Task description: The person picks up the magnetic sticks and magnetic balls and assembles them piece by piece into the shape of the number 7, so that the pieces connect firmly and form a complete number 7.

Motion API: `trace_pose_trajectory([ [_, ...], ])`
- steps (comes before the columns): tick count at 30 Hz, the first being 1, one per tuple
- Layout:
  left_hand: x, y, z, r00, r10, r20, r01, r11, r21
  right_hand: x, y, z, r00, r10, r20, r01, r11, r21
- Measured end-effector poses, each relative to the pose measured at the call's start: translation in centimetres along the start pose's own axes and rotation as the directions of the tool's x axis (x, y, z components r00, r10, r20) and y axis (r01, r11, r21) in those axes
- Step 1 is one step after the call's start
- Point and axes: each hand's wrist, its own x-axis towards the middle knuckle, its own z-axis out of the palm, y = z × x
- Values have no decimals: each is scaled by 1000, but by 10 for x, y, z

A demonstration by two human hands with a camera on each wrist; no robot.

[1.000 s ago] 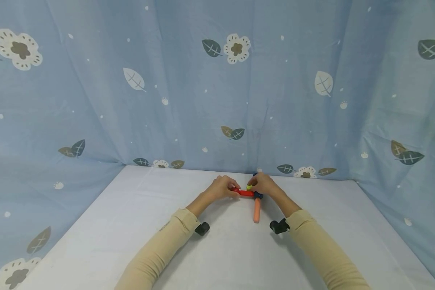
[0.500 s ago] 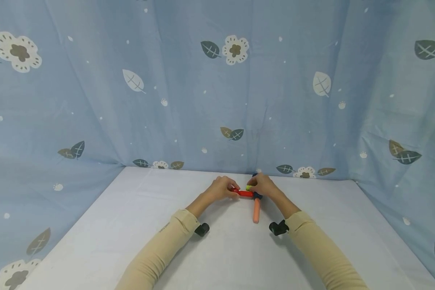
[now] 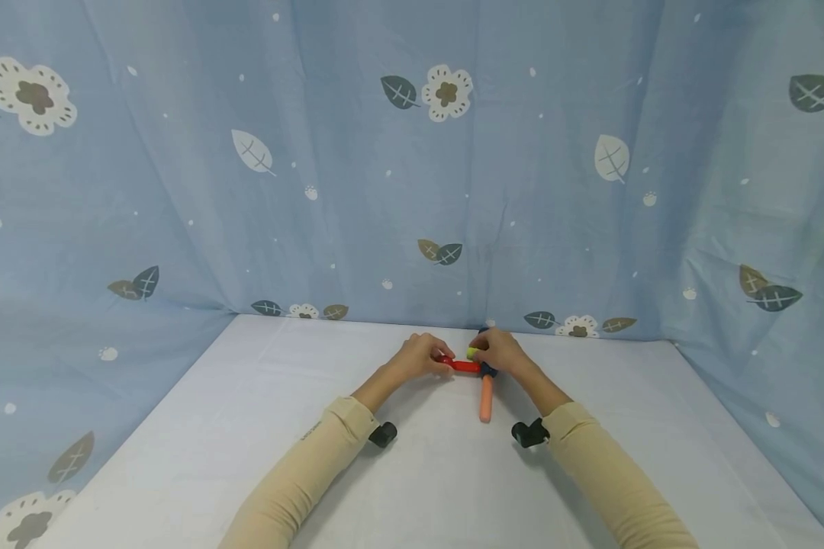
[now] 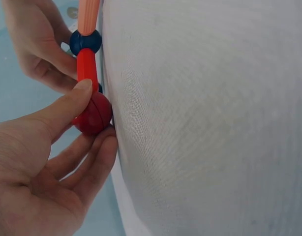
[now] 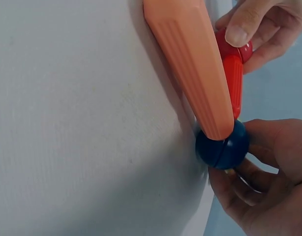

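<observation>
My left hand [image 4: 47, 162] pinches a dark red ball [image 4: 94, 115] between thumb and fingers. From that ball a bright red rod [image 3: 466, 367] runs right to a dark blue ball [image 5: 223, 145], which the thumb and fingers of my right hand [image 5: 274, 167] grip. A peach-coloured ribbed rod [image 3: 486, 399] extends from the blue ball towards the front of the table. Beside my right fingertips in the head view shows a yellow-green piece [image 3: 471, 354], mostly covered by the hand. Behind that hand another dark blue piece [image 3: 484, 331] peeks out.
The white table [image 3: 412, 488] reaches back to a blue curtain [image 3: 357, 191] with flowers and leaves, close behind the joined pieces. Black camera mounts, one at the left wrist [image 3: 384, 435] and one at the right wrist [image 3: 529, 433], stick out below the sleeves.
</observation>
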Motion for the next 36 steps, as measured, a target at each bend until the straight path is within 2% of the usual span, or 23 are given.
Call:
trace_pose_trajectory([
  [4,0,1,0,1000,-4,-2,4,1000,4,2,4,-1,1000,11,-20,-11,1000,-3],
  [9,0,0,0,1000,-10,-2,10,1000,6,-1,4,-7,999,-22,-29,21,999,-28],
  [19,1,0,0,1000,-19,3,19,1000,10,-20,0,-23,995,-78,-64,75,996,-42],
  [31,1,0,1,1000,-21,-8,21,1000,14,-40,-3,-29,994,-90,-66,87,996,-37],
  [36,1,1,1,1000,-21,-9,21,1000,16,-46,-1,-30,990,-125,-66,122,992,-41],
])
